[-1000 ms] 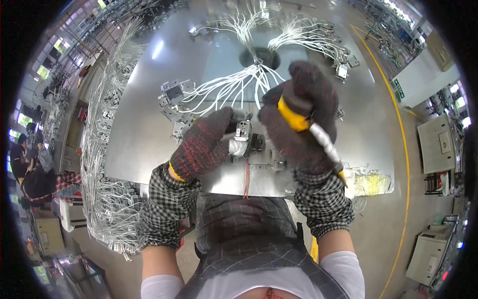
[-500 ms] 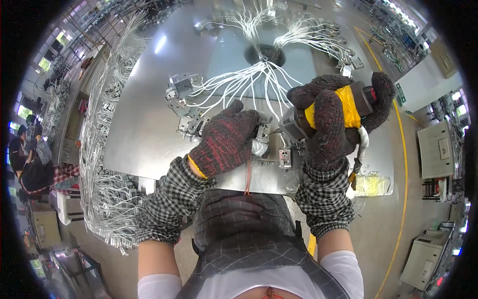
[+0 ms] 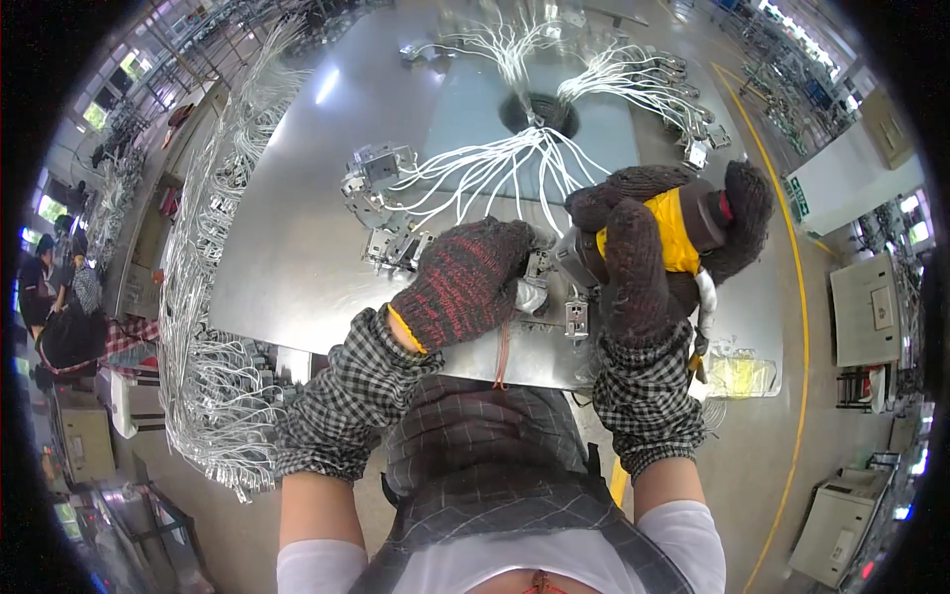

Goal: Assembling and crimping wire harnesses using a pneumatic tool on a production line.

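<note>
1. Your left hand covers the small metal part beneath it; the grip cannot be told.
2. Your right hand hides most of the yellow power tool; its tip is unseen.
3. White wires blur toward the worktop far edge.

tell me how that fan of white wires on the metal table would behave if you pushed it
The white wires look thin and curved, so probably floppy, bending aside rather than sliding together. They converge at a dark hole in the metal table, so likely anchored there. Small connectors may drag.

Wire bundles left of table
</note>
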The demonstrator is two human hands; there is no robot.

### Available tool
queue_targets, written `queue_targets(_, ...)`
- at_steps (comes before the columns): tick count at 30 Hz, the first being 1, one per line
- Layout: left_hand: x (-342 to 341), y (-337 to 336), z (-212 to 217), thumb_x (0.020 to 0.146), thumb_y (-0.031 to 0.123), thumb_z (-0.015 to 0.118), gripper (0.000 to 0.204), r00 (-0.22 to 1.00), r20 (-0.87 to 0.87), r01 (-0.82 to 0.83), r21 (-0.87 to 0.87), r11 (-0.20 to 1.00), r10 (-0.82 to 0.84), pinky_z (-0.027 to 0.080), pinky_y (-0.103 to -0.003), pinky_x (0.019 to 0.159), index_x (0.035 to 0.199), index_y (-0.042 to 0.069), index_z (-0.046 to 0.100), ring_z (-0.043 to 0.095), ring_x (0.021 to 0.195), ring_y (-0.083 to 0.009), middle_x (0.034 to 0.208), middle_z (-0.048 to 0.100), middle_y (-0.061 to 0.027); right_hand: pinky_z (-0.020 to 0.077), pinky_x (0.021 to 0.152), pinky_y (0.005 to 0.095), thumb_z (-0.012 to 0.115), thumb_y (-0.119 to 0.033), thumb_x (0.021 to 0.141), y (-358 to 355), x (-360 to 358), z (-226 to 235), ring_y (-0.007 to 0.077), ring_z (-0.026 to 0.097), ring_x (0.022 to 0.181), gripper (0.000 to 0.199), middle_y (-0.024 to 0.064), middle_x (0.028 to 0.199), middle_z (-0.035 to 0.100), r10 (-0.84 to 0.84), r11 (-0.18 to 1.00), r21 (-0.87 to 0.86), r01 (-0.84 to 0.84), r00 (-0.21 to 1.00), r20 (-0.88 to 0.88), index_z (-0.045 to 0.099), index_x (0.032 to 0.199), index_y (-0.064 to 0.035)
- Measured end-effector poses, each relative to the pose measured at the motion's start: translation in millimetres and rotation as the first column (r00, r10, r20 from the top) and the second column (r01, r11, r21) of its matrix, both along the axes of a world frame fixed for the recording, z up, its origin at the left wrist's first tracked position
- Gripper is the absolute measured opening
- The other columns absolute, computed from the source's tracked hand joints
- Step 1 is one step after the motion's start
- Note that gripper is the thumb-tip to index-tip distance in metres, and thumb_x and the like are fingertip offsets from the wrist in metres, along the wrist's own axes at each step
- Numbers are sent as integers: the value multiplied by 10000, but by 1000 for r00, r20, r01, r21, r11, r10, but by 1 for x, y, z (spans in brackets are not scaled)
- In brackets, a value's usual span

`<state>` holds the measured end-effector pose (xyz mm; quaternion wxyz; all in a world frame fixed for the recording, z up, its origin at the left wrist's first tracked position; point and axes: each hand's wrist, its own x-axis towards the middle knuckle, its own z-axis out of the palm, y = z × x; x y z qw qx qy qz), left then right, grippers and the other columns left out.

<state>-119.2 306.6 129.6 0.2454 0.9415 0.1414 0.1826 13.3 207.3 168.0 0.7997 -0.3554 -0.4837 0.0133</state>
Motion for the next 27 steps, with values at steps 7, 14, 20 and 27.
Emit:
queue_targets(7, 0, 0, 2, 773, 311, 712, 462, 998, -54, -34, -56, 998, 31, 516, -432, 764, 1186, 124, 620, 659, 879, -327, 925, 680, -128, 601, 700, 434, 657, -12, 866, -9, 2, 4, 227, 660, 760, 787, 150, 958, 618, 39, 998, -34, -46, 983, -181, 197, 1473, -214)
queue_targets(14, -15, 1, 21, 752, 268, 768, 598, 974, 224, 0, -93, 996, 21, 522, -388, 890, 1278, 75, 559, 673, 1000, -319, 1144, 666, -163, 599, 711, 434, 666, -20, 870, -3, 9, -3, 220, 653, 784, 780, 139, 971, 614, -52, 999, -3, 52, 997, 64, 209, 1472, -216)
queue_targets(20, -42, 70, 57, 827, 127, 708, 506, 857, 306, -503, 320, 803, 415, 526, -356, 893, 1295, 21, 546, 672, 1022, -302, 1141, 674, -167, 595, 714, 430, 670, -33, 870, -5, 7, -2, 215, 646, 795, 790, 133, 1005, 603, -37, 999, -19, 38, 999, 32, 198, 1476, -218)
queue_targets(27, -34, 30, 39, 800, 140, 746, 458, 961, 150, -176, -312, 934, 232, 536, -331, 773, 1227, 46, 607, 659, 880, -191, 944, 674, -94, 589, 707, 434, 652, -28, 883, -5, 8, -3, 211, 640, 783, 766, 133, 1003, 600, 6, 1000, -28, -7, 1000, -15, 211, 1475, -234)
